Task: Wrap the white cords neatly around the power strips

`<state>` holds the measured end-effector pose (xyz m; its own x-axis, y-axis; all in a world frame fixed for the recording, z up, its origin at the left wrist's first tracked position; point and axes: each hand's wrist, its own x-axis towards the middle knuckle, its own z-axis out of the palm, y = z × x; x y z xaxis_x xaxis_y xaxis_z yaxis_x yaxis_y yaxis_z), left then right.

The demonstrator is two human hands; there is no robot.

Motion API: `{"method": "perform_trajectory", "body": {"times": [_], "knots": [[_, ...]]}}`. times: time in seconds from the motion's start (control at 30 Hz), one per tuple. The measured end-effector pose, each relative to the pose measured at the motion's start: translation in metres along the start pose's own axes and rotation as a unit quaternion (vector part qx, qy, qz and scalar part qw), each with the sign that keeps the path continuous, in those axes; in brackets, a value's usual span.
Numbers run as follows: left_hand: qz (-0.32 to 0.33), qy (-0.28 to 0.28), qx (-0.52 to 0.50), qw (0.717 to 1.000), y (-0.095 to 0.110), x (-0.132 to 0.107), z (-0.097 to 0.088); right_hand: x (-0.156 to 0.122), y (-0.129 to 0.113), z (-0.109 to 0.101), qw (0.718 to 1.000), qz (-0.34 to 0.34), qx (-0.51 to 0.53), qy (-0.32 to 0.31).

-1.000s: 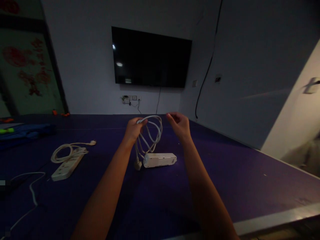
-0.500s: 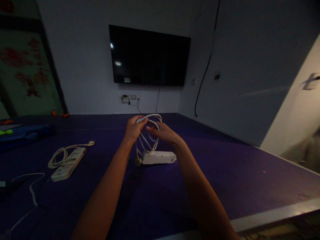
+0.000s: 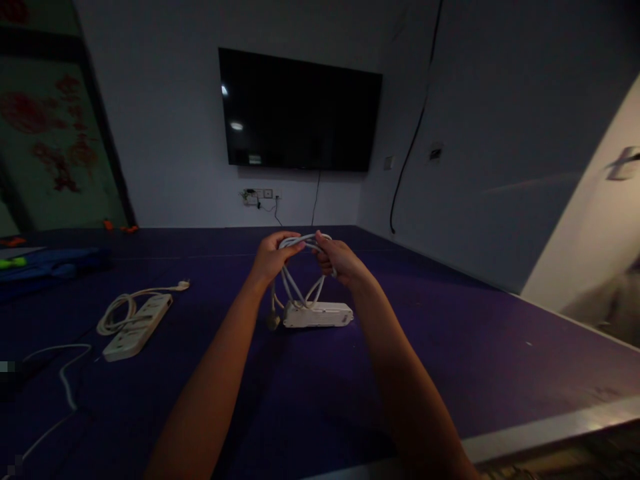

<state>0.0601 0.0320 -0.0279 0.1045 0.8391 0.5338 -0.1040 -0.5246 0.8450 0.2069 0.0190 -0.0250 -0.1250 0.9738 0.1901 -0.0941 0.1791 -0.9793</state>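
Observation:
My left hand (image 3: 275, 255) pinches the looped white power cord (image 3: 295, 288) at its upper left. Opposite it, my right hand (image 3: 341, 259) is closed on the same loops, thumb on top. The cord hangs in several coils down to a white power strip (image 3: 319, 315), which rests on its side on the purple surface below my hands. A plug (image 3: 273, 321) at the cord's end dangles beside the strip's left end, close to the surface.
A second power strip (image 3: 139, 328) with its cord coiled lies at left on the purple surface (image 3: 440, 347). Nearer the left edge runs a thin white cable (image 3: 65, 383). Blue cloth (image 3: 60, 262) lies behind. A television (image 3: 300, 113) hangs on the far wall.
My right hand has moved slightly right and closed round the cord loops, with its thumb now on top. The loops are stretched flatter between both hands. The strip stays in place.

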Motion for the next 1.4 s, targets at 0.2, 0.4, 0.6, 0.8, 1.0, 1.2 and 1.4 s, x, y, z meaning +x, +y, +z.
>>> {"method": "perform_trajectory", "body": {"times": [0.2, 0.4, 0.6, 0.8, 1.0, 1.2, 1.4], "knots": [[-0.022, -0.033, 0.007, 0.999, -0.001, 0.001, -0.003, -0.011, -0.010, -0.015, 0.996, 0.000, -0.057, -0.066], [-0.059, -0.030, 0.002, 0.998, 0.002, -0.003, -0.005, -0.029, -0.021, -0.040, 0.977, 0.013, -0.133, -0.166], [-0.081, 0.054, -0.051, 0.994, 0.004, 0.002, -0.029, -0.039, -0.031, -0.061, 0.986, -0.018, -0.110, -0.125], [-0.105, 0.097, -0.050, 0.988, 0.007, 0.008, -0.051, -0.034, -0.040, -0.068, 0.987, -0.144, -0.061, 0.022], [-0.109, 0.034, 0.001, 0.993, 0.001, 0.006, -0.054, -0.036, -0.043, -0.074, 0.966, -0.219, -0.107, 0.088], [-0.063, -0.056, 0.055, 0.995, 0.008, -0.001, -0.052, -0.040, -0.047, -0.064, 0.962, -0.232, -0.116, 0.086], [0.004, -0.096, 0.174, 0.980, 0.007, -0.002, -0.042, -0.032, -0.043, -0.051, 0.963, -0.225, -0.131, 0.074]]}}
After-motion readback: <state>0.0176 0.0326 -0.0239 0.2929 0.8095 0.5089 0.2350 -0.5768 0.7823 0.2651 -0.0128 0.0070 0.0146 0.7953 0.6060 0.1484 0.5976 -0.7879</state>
